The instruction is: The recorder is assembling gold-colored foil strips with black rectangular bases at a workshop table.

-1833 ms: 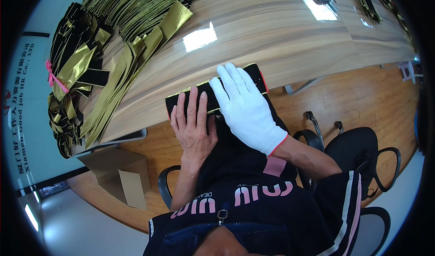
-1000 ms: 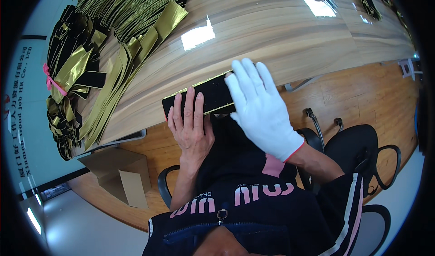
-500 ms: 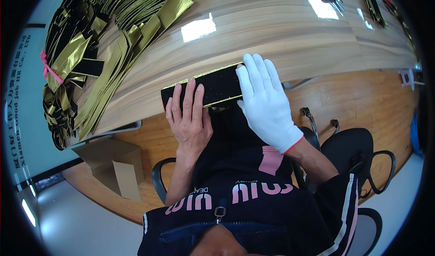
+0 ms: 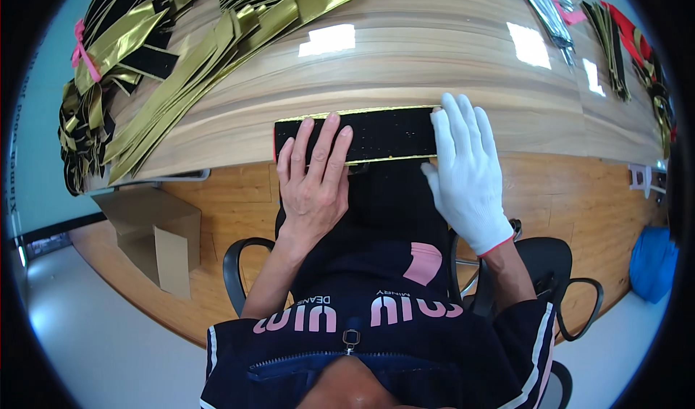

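Note:
A black, velvety strip [image 4: 391,132] with gold edges lies crosswise at the table's near edge. Its left end shows a thin red line. My bare left hand [image 4: 313,170] rests on the left part of the strip, fingers spread and stretched over the top; its thumb is hidden. My right hand [image 4: 467,174], in a white knit glove with a red cuff hem, covers the strip's right end. The gloved fingers are straight and lie flat, with the thumb apart below the strip's near edge. Whatever lies under the strip is hidden.
Long gold and black strips [image 4: 210,72] lie fanned on the wooden table [image 4: 405,54] at left, beside a bundle with a pink tie [image 4: 88,51]. Silver strips [image 4: 548,18] and red pieces [image 4: 628,32] are at far right. A cardboard box [image 4: 148,221] and chair [image 4: 539,268] stand below.
The strip has turned from a slant to nearly level in view and sits farther right. Both hands have shifted right with it, keeping their places on it. The whole view has swung.

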`<action>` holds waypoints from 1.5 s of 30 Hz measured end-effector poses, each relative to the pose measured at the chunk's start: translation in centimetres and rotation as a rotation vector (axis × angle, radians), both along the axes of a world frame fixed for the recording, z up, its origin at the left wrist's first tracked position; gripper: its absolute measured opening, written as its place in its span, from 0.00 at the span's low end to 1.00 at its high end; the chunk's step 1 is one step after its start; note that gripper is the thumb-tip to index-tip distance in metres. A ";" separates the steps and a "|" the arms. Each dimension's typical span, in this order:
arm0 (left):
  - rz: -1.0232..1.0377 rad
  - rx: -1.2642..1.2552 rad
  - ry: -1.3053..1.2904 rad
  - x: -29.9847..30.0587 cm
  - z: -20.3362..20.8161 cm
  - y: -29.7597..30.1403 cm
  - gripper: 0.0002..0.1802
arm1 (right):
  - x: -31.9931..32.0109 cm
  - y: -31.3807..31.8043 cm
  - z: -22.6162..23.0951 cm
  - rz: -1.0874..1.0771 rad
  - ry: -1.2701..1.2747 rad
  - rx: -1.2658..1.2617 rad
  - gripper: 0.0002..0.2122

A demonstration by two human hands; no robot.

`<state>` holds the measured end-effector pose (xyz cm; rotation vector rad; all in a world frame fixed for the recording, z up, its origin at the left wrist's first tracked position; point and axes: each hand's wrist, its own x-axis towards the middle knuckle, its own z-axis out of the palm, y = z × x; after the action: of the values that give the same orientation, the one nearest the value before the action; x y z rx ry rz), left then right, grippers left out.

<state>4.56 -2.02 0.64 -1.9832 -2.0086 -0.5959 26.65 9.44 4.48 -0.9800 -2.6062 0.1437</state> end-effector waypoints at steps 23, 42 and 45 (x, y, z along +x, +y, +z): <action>-0.068 0.174 -0.186 -2.3 1.6 -0.2 0.23 | 0.5 0.8 0.6 0.127 0.131 0.002 0.33; -0.071 0.545 -0.318 -4.5 4.7 -1.6 0.20 | -2.9 11.5 8.6 0.122 0.319 0.047 0.16; -0.058 0.548 -0.286 -4.9 3.9 -1.0 0.20 | -5.6 15.4 12.1 0.140 0.341 0.203 0.14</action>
<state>-0.34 -2.98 4.52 -1.6900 -1.6775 -1.3421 21.10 24.88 16.58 -0.6398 -2.3188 0.0711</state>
